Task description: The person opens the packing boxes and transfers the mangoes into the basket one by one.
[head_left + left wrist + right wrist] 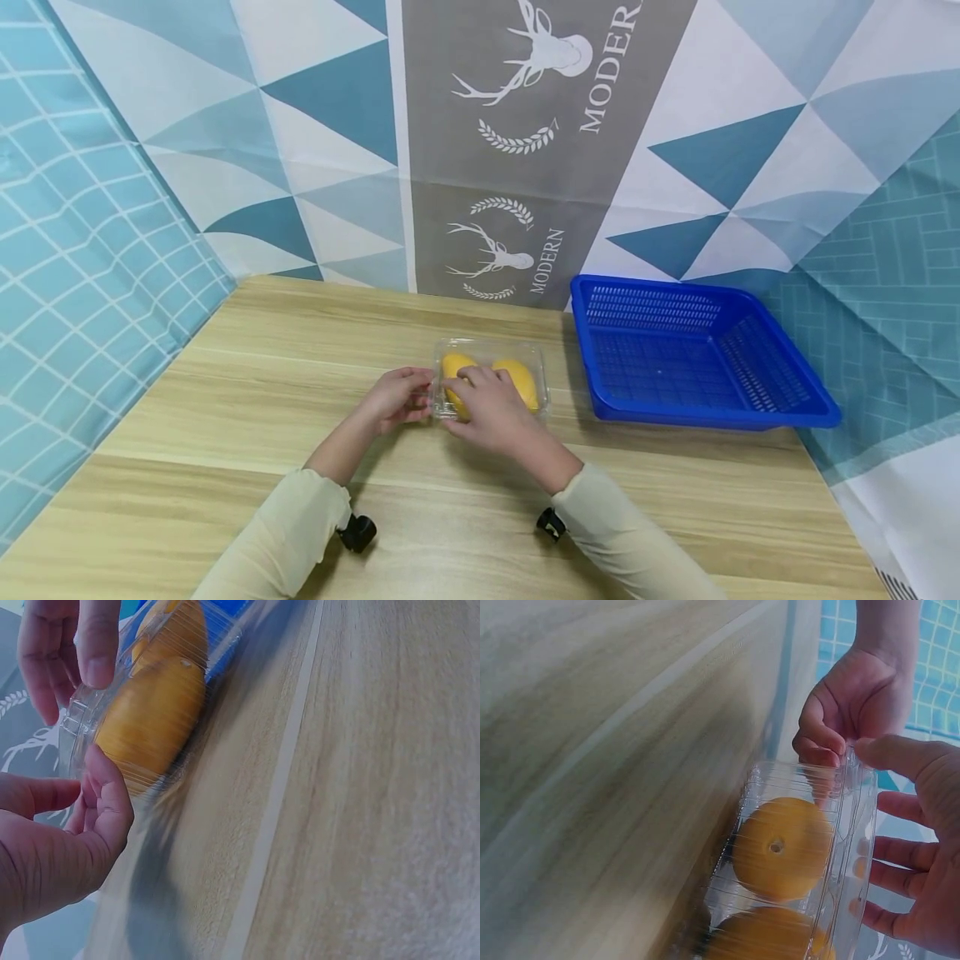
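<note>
A clear plastic box (534, 354) with its lid down sits on the wooden table, two yellow, mango-like fruits (517, 382) inside it. At its left end my left hand (397, 398) pinches the rim with bent fingers; the left wrist view shows the fingertips (100, 761) right at the ribbed side wall. My right hand (498, 408) lies over the lid with fingers spread and loosely bent. In the right wrist view its thumb (889, 752) touches the box's corner beside the left hand's fingers, and its other fingertips rest along the lid. The right hand partly covers the fruits in the head view.
A blue plastic basket (697, 414) with slotted walls stands to the right of the box, near the table's back edge. Patterned cloth (337, 108) hangs behind and at both sides of the table (225, 400). Each wrist wears a small black camera (357, 533).
</note>
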Available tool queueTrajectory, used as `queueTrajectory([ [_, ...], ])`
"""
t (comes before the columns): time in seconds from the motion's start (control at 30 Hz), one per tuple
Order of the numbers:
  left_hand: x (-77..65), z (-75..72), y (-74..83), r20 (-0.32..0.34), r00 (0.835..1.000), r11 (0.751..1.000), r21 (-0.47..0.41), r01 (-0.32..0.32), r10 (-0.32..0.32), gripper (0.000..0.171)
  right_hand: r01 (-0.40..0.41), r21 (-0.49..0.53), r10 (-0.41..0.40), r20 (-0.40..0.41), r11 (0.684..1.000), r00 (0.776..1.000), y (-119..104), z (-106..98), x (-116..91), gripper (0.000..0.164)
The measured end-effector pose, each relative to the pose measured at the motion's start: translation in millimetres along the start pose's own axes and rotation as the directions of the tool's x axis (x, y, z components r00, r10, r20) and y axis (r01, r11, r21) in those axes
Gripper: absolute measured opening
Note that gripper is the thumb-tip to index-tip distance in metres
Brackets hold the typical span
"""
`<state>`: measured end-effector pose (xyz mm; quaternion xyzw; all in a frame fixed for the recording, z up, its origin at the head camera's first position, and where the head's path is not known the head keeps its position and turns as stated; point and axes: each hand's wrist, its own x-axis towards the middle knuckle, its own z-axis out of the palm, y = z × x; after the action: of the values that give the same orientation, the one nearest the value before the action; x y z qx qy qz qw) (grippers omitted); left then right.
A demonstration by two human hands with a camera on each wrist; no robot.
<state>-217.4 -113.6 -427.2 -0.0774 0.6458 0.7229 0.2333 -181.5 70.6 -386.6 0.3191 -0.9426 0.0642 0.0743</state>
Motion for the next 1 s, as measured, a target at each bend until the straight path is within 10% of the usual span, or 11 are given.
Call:
queueTrajectory([
  [1.0, 1.7, -0.9, -0.9, 0.005, 1.0, 1.0, 0.006, -0.016, 0.016, 0.037, 0.149, -0.144, -0.137, 0.094, 0.978, 0.986, 3, -11, 17, 0.034],
])
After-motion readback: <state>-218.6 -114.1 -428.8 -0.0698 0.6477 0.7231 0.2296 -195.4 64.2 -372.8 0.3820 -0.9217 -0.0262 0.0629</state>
